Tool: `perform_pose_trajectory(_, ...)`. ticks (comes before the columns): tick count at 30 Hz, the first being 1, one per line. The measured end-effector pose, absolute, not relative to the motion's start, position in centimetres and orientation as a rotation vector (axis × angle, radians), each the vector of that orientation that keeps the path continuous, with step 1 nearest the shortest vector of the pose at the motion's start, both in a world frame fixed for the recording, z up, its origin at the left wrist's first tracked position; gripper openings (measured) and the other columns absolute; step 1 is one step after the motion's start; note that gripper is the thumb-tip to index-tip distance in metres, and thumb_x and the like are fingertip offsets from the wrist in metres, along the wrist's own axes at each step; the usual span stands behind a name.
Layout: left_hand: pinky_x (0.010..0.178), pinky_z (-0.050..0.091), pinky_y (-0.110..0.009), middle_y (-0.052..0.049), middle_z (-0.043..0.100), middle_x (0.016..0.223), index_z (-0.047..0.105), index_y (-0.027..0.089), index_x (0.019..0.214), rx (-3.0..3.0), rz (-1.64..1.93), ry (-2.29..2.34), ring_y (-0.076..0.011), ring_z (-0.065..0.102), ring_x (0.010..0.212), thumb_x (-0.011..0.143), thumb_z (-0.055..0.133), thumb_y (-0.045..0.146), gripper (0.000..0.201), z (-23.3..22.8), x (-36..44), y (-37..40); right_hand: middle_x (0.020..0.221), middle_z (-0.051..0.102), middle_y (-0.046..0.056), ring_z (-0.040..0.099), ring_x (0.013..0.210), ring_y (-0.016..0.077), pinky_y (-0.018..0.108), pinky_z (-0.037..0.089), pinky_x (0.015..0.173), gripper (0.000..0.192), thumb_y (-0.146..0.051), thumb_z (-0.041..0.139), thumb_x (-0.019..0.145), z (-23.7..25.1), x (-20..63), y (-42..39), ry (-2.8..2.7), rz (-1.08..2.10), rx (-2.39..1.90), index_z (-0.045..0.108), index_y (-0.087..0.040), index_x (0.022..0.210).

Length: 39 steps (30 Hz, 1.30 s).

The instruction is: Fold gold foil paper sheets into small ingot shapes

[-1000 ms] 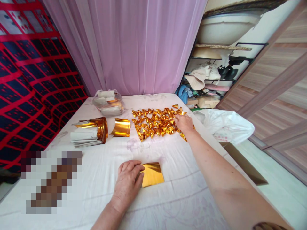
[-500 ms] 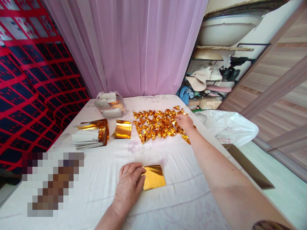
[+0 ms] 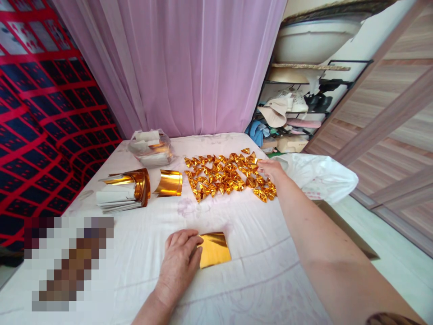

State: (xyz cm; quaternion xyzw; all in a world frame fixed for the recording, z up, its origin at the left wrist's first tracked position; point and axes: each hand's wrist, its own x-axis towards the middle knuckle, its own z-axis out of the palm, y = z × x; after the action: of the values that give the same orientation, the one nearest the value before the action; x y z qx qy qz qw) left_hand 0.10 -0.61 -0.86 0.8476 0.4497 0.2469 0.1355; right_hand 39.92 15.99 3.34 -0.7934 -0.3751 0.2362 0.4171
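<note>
- Looks like the laying-out step: got the right hand point(image 3: 272, 169) at the right edge of the folded gold pieces point(image 3: 233, 184), with fingertips right at one of them. Honestly can't tell if clamped on it or only touching.
- Resting the left hand point(image 3: 180, 257) on the left edge of one flat gold sheet point(image 3: 216, 249), down on the near part of the white cloth point(image 3: 135, 253). Not clamped as far as visible, with thumb a little apart from the fingers.
- Would guess at a next move calling for a light touch: lifting fingers clear without nudging neighbours, and leaving the sheet flat.
- Counting up: two hands, one sheet by the left one, one fanned paper stack point(image 3: 142, 188), one small curled batch point(image 3: 170, 183) right of that, one clear bag point(image 3: 155, 158) behind, one white plastic bag point(image 3: 333, 176) off to the right.
- Dozens of folded pieces, too overlapped for an exact number. Same with layers in the stack.
</note>
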Motion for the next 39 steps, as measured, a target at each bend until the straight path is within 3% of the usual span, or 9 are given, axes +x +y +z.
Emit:
perform_pose_trajectory(7, 0.090, 0.045, -0.045, -0.003, 0.068, 0.108, 0.068, 0.028, 0.098, 2.456, 0.704, 1.302, -0.0244, 0.060, 0.101, 0.084, 0.057, 0.019, 0.020, -0.8, 0.1, -0.6, 0.122, 0.059, 0.009, 0.061, 0.103, 0.0216, 0.042, 0.054, 0.086, 0.035, -0.036, 0.059, 0.094, 3.6, 36.5, 17.0, -1.015, 0.730, -2.139, 0.056, -0.017, 0.123)
perform_pose_trajectory(12, 0.091, 0.045, -0.045, -0.003, 0.068, 0.108, 0.068, 0.027, 0.098, 2.450, 0.700, 1.306, -0.0243, 0.060, 0.102, 0.084, 0.057, 0.019, 0.020, -0.8, 0.1, -0.6, 0.100, 0.071, 0.007, 0.066, 0.094, 0.0232, 0.037, 0.050, 0.086, 0.017, -0.022, 0.060, 0.087, 4.2, 35.8, 16.7, -1.163, 0.429, -2.272, 0.072, -0.019, 0.099)
perform_pose_trajectory(19, 0.090, 0.045, -0.044, -0.004, 0.068, 0.107, 0.069, 0.027, 0.098, 2.454, 0.710, 1.300, -0.0240, 0.060, 0.101, 0.084, 0.057, 0.019, 0.020, -0.8, 0.1, -0.6, 0.100, 0.074, -0.003, 0.065, 0.095, 0.0213, 0.029, 0.049, 0.080, 0.018, -0.029, 0.067, 0.078, 4.4, 35.0, 15.5, -1.506, 0.172, -2.327, 0.076, -0.032, 0.093)
perform_pose_trajectory(36, 0.091, 0.044, -0.045, -0.003, 0.068, 0.108, 0.068, 0.027, 0.099, 2.455, 0.699, 1.293, -0.0240, 0.060, 0.102, 0.085, 0.056, 0.020, 0.020, -0.8, 0.1, -0.6, 0.098, 0.074, 0.004, 0.066, 0.086, 0.0223, 0.028, 0.045, 0.065, 0.026, -0.034, 0.055, 0.085, 6.5, 35.7, 11.2, -1.643, 0.038, -2.572, 0.076, -0.029, 0.100)
perform_pose_trajectory(39, 0.091, 0.043, -0.045, -0.004, 0.068, 0.108, 0.068, 0.027, 0.099, 2.454, 0.703, 1.298, -0.0242, 0.059, 0.103, 0.085, 0.056, 0.020, 0.019, -0.9, 0.1, -0.6, 0.106, 0.072, 0.002, 0.066, 0.092, 0.0210, 0.027, 0.045, 0.068, 0.028, -0.032, 0.052, 0.088, 6.1, 35.4, 10.0, -1.720, -0.010, -2.539, 0.074, -0.032, 0.104)
